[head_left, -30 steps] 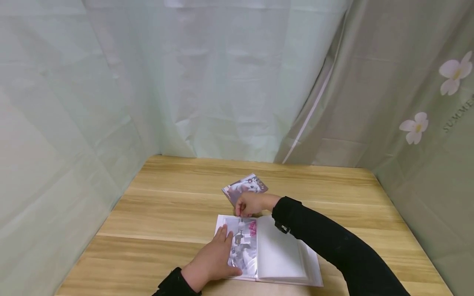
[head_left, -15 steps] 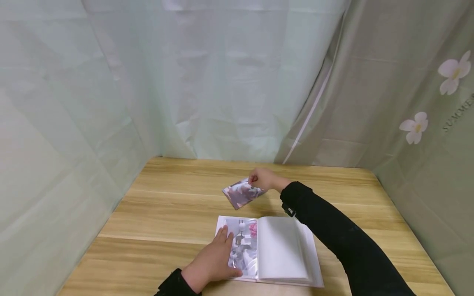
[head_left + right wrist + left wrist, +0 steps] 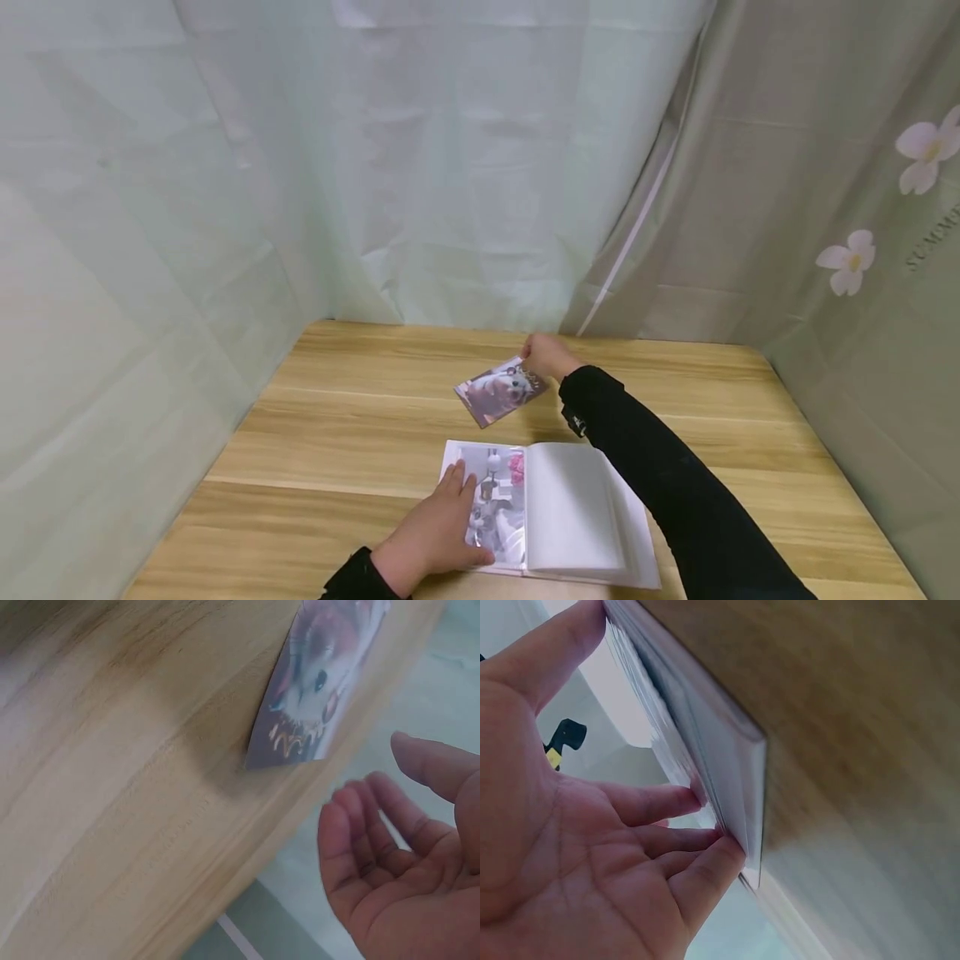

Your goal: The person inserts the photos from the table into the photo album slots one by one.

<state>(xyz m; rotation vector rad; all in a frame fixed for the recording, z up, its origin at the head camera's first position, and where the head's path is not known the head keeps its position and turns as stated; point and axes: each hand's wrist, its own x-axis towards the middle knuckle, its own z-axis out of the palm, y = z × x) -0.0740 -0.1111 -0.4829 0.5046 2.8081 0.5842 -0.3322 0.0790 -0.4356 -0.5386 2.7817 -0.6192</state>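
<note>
A photo album point(image 3: 576, 508) lies spread on the table, a grey photo with a pink patch point(image 3: 498, 500) under the clear sleeve of its left page. Across the left side of that page rests my left hand point(image 3: 438, 525), fingers extended; in the left wrist view its fingertips touch the album's edge point(image 3: 731, 772). Farther back lies a loose photo of a white animal point(image 3: 498, 392). My right hand point(image 3: 551, 357) is at that photo's far right corner. The right wrist view shows the thumb and bent fingers point(image 3: 341, 825) apart, with nothing between them, beside the photo point(image 3: 315, 690).
The wooden table point(image 3: 337, 417) runs back to pale curtains point(image 3: 465, 208) on the far side and at both sides. White flowers point(image 3: 847, 262) are printed on the right curtain. Bare wood surrounds the album and the loose photo.
My right hand has moved from the album's top edge back and to the right, to the loose photo's far corner. My left hand has stayed on the album.
</note>
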